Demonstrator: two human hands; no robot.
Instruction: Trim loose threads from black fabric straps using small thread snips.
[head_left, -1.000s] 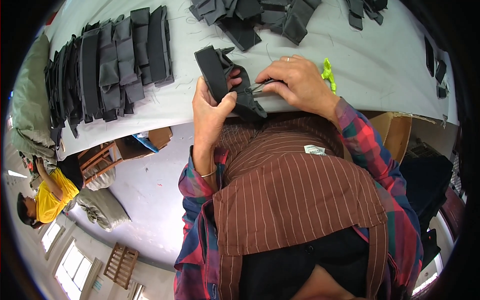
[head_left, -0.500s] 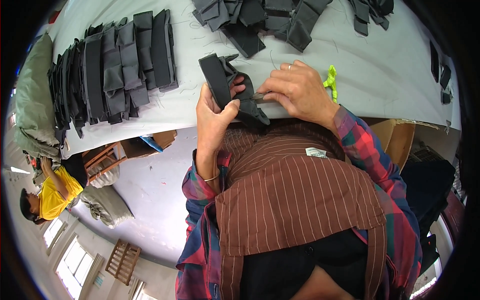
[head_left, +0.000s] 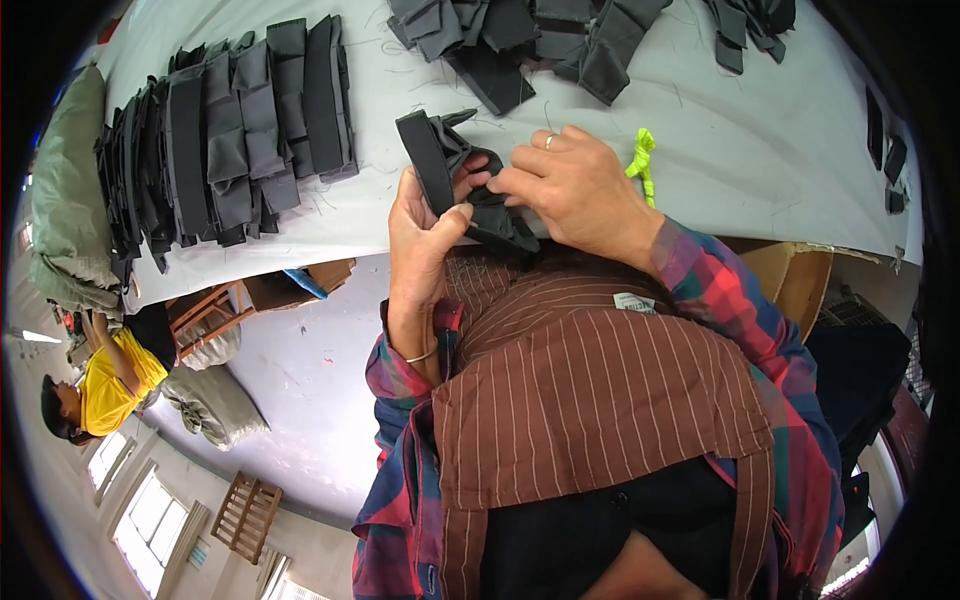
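Note:
A dark grey fabric piece is held at the near edge of the white table. My left hand grips it from below, thumb pressed on the folded cloth. My right hand, wearing a ring, pinches the same piece from the right, its fingertips meeting the left hand's fingers. The lower part of the piece is hidden under my hands.
A row of stacked dark fabric pieces lies at the table's left. Loose dark pieces are heaped at the far side. A neon yellow-green scrap lies by my right hand. A person in yellow sits on the floor, lower left.
Both hands have kept hold of the dark fabric piece and worked it closer together; the right hand's fingers have slid left onto the fold.

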